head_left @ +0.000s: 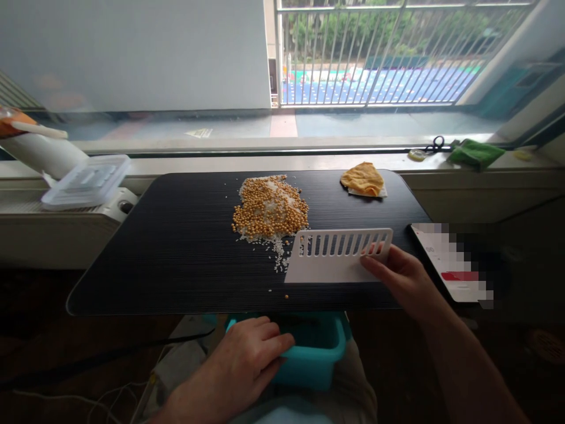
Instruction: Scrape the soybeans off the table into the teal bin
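My right hand [397, 274] pinches the right end of a flat white plastic scraper [331, 269] with a row of slots along its top. The scraper stands on edge on the black table, its left end beside some loose white grains. Beyond it lies a pile of yellow soybeans [269, 209] mixed with white rice [279, 250]; a trail of rice spills toward me. Below the table's front edge, my left hand [258, 347] grips the near-left rim of a teal plastic bin [311, 353]. Its fingertips are partly hidden, and the bin's inside is dark.
On the black table [176, 253], a folded yellow cloth [364, 178] lies at the back right. A phone-like slab [450, 265] sits past the right edge. A clear lid [88, 181] rests at left. Scissors [435, 145] and a green cloth [477, 153] are on the windowsill.
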`<state>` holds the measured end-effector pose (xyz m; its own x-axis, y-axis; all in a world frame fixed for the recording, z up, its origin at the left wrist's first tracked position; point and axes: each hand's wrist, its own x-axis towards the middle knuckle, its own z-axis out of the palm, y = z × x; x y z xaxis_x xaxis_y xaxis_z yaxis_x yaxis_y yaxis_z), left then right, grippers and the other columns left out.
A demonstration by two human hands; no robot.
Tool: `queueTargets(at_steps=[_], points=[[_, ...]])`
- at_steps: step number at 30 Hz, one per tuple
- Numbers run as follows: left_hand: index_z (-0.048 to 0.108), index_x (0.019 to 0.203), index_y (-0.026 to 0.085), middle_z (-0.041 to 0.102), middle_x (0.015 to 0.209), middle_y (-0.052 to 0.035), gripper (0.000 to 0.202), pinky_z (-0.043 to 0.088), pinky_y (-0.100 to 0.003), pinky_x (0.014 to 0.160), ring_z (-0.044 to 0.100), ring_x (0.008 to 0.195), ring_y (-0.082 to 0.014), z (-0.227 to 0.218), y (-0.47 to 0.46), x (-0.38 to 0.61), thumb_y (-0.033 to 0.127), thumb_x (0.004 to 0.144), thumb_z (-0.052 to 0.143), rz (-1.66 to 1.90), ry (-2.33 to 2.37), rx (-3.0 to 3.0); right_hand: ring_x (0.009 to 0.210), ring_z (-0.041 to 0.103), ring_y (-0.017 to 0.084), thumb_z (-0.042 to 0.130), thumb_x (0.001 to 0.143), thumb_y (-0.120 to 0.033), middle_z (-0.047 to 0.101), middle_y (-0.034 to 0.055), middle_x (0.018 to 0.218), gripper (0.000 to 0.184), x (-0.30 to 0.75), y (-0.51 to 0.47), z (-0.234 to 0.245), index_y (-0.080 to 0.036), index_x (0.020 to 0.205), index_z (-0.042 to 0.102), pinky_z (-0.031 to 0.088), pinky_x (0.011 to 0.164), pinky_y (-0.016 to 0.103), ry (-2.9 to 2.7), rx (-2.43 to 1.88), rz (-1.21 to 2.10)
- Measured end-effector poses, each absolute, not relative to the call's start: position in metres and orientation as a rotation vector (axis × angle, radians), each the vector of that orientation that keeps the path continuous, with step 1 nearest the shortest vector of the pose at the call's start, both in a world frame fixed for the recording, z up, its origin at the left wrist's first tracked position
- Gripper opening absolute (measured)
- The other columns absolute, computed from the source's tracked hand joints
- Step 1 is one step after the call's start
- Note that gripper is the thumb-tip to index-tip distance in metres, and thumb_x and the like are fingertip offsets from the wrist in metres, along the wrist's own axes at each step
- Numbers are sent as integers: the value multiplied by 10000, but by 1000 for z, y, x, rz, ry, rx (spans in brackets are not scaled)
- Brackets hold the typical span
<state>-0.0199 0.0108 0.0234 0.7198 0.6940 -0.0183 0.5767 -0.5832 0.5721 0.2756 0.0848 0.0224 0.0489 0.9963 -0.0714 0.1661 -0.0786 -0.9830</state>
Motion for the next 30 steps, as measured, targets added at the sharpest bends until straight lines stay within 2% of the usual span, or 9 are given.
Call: queueTargets(at_steps=[8, 10, 13, 16, 19, 24, 30], points=[[607, 997, 186, 621, 845, -31, 220, 379, -307, 626, 564, 735, -212, 21, 0, -47, 29, 883, 502, 347, 1040, 2380, 724, 671, 222, 760, 747, -470, 740, 45, 803, 291, 264, 70, 22, -209, 874, 738, 568, 656, 324, -1407, -1377, 1355], [605, 987, 183, 618, 843, -28, 205, 375, -308, 622, 562, 733, -210, 21, 0, -46, 31, 885, 513, 343, 1040, 2373, 746, 665, 214, 772, 734, -463, 732, 38, 812, 269, 268, 71, 24, -225, 855, 735, 562, 681, 319, -1328, -1420, 1223], [601, 969, 181, 622, 850, -24, 194, 384, -309, 648, 563, 755, -211, 21, 3, -40, 24, 878, 532, 343, 1023, 2357, 789, 642, 193, 789, 721, -428, 704, 15, 830, 216, 275, 82, 26, -247, 800, 703, 539, 753, 317, -1127, -1512, 856], [601, 957, 181, 618, 843, -19, 186, 379, -309, 648, 556, 754, -209, 22, 6, -34, 22, 870, 561, 323, 1006, 2352, 808, 621, 202, 795, 707, -412, 682, 12, 821, 216, 281, 97, 24, -245, 790, 686, 512, 798, 359, -1061, -1603, 657], [603, 963, 183, 616, 840, -13, 195, 367, -308, 644, 550, 751, -206, 22, 7, -30, 15, 868, 573, 303, 992, 2351, 808, 612, 213, 782, 710, -431, 678, 18, 808, 238, 287, 108, 21, -238, 817, 691, 495, 791, 379, -1084, -1650, 647], [605, 971, 181, 612, 844, -11, 198, 364, -304, 653, 547, 757, -203, 22, 8, -27, 13, 872, 570, 295, 995, 2339, 786, 611, 204, 800, 674, -463, 672, 14, 795, 286, 293, 112, 13, -233, 794, 680, 500, 733, 348, -1086, -1569, 722], [610, 981, 177, 600, 836, -12, 192, 354, -309, 647, 537, 754, -204, 21, 11, -25, 18, 886, 560, 285, 990, 2341, 759, 594, 180, 798, 687, -408, 652, 2, 774, 241, 291, 119, 12, -226, 788, 677, 501, 713, 317, -1046, -1525, 688]])
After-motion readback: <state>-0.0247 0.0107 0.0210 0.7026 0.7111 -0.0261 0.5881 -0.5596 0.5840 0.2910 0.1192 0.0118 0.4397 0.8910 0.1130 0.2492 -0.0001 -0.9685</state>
